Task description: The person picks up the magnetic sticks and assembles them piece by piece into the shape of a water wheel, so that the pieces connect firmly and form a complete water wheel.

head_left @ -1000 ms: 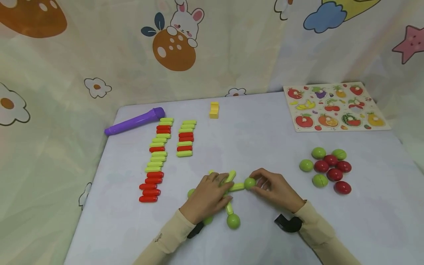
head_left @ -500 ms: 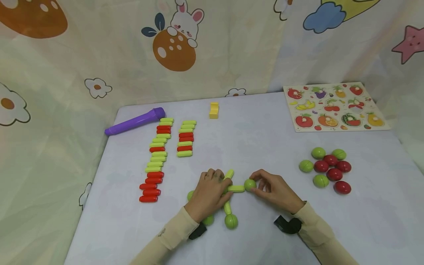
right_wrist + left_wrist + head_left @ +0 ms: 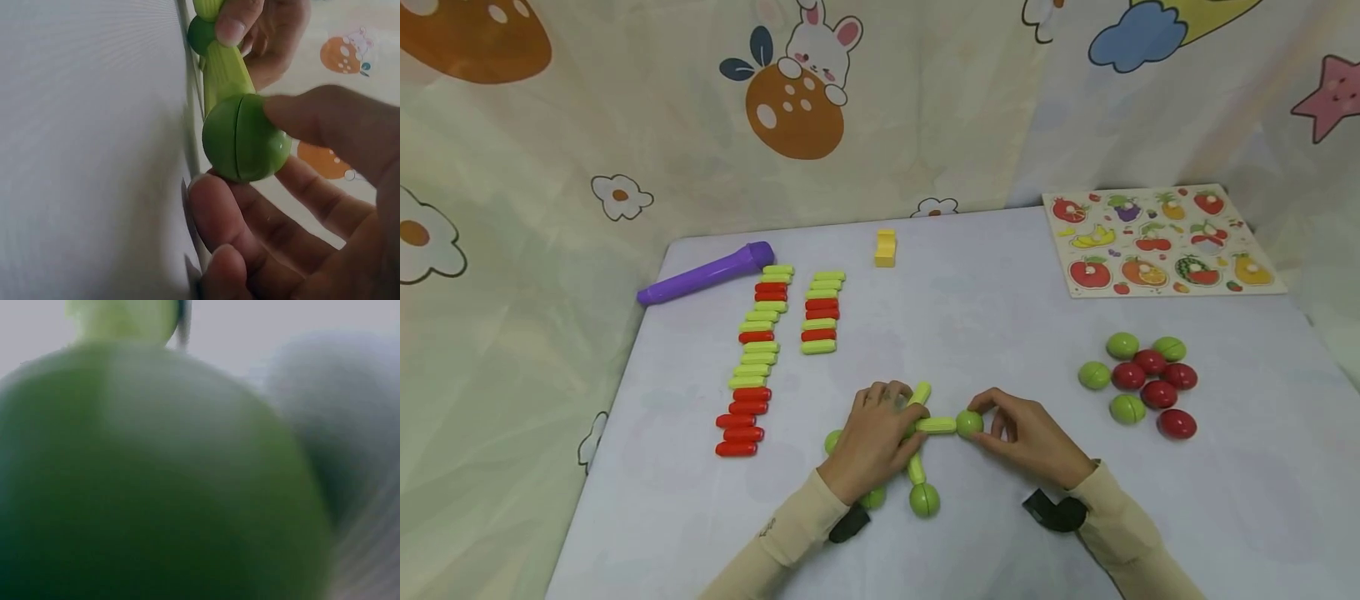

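A structure of green balls and light green magnetic sticks lies on the table in the head view, partly covered by my left hand (image 3: 874,433). That hand's thumb and fingers grip it round its hub ball (image 3: 201,35). From the hub a ribbed stick (image 3: 936,426) points right and meets a green ball (image 3: 969,423). Thumb and fingers of my right hand (image 3: 1033,433) pinch this ball, as the right wrist view also shows. Another green ball (image 3: 924,500) ends the stick nearest me. A blurred green ball (image 3: 162,487) fills most of the left wrist view.
Red and light green sticks (image 3: 751,382) lie in two columns at left, near a purple microphone-shaped toy (image 3: 707,273). Loose red and green balls (image 3: 1157,395) sit at right. Behind them is a fruit puzzle board (image 3: 1165,242). A small yellow block (image 3: 885,248) stands at the back.
My left hand has shifted slightly right, turning the structure a little, so the right-pointing stick lies more level. My right hand keeps its pinch on the ball, which has barely moved.
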`<state>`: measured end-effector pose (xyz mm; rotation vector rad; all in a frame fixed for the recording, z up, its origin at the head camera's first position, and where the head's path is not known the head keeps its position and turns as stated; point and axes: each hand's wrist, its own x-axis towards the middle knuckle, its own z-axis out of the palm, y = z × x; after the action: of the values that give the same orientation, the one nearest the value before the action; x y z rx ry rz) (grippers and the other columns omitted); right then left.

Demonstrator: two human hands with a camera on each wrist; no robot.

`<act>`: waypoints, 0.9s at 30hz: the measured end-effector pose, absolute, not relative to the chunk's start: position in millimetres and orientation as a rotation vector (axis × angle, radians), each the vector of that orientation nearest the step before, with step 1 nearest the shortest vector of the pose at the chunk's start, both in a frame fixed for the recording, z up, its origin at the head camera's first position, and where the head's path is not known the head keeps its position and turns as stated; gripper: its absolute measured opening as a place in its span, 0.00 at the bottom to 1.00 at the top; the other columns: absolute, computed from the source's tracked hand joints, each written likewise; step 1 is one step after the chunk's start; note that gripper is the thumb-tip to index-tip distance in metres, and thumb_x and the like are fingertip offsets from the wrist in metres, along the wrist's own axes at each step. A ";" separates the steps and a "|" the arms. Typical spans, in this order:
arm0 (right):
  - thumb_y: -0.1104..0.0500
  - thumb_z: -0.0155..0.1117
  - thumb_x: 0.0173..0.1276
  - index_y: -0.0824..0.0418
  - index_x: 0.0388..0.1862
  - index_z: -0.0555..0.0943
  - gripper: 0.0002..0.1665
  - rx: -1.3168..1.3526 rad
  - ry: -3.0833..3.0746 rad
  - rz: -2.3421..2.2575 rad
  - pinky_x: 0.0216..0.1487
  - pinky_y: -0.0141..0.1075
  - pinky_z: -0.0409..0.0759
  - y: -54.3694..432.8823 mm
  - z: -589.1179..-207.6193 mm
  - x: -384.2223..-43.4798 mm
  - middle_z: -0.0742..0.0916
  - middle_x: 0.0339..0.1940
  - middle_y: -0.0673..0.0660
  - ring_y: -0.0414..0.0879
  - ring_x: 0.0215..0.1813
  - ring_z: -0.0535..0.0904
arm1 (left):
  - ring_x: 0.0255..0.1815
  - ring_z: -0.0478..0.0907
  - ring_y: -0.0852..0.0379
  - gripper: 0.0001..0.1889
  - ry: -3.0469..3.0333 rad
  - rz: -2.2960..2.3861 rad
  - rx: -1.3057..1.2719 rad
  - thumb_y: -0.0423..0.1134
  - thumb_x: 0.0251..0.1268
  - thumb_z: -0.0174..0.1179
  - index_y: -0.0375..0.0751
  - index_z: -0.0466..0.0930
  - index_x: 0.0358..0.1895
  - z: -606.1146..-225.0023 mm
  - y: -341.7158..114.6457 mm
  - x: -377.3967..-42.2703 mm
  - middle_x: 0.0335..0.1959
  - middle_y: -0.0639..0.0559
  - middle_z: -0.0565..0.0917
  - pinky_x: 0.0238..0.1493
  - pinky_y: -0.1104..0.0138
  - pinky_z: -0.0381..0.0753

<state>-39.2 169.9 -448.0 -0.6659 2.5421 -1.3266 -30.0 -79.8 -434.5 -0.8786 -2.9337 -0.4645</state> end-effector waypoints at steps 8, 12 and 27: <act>0.56 0.71 0.60 0.51 0.46 0.79 0.16 -0.688 2.565 -1.299 0.27 0.29 0.75 176.1 -443.7 -39.5 0.82 0.35 0.43 0.36 0.27 0.74 | 0.58 0.68 0.51 0.09 -2.955 -0.522 -0.924 0.47 0.65 0.60 0.57 0.82 0.46 -431.5 -83.1 -29.9 0.51 0.51 0.79 0.58 0.54 0.65; 0.58 0.72 0.59 0.56 0.47 0.79 0.17 -0.645 3.017 -1.049 0.23 0.30 0.72 193.6 -432.0 -44.5 0.83 0.39 0.50 0.39 0.27 0.74 | 0.59 0.69 0.51 0.09 -2.964 -0.531 -0.957 0.47 0.66 0.60 0.56 0.82 0.47 -430.5 -84.1 -30.4 0.51 0.51 0.81 0.60 0.53 0.64; 0.64 0.70 0.57 0.69 0.48 0.81 0.20 -0.297 3.195 -0.543 0.30 0.52 0.81 230.6 -422.2 -49.8 0.82 0.42 0.70 0.60 0.37 0.81 | 0.50 0.71 0.53 0.15 -2.875 -0.484 -1.023 0.48 0.62 0.64 0.51 0.80 0.51 -407.6 -97.4 -24.1 0.48 0.51 0.78 0.53 0.59 0.72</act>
<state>-49.8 230.6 -422.2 -0.2972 3.1949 -0.5429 -24.1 -97.4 -407.6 -1.0233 -2.8754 -0.4844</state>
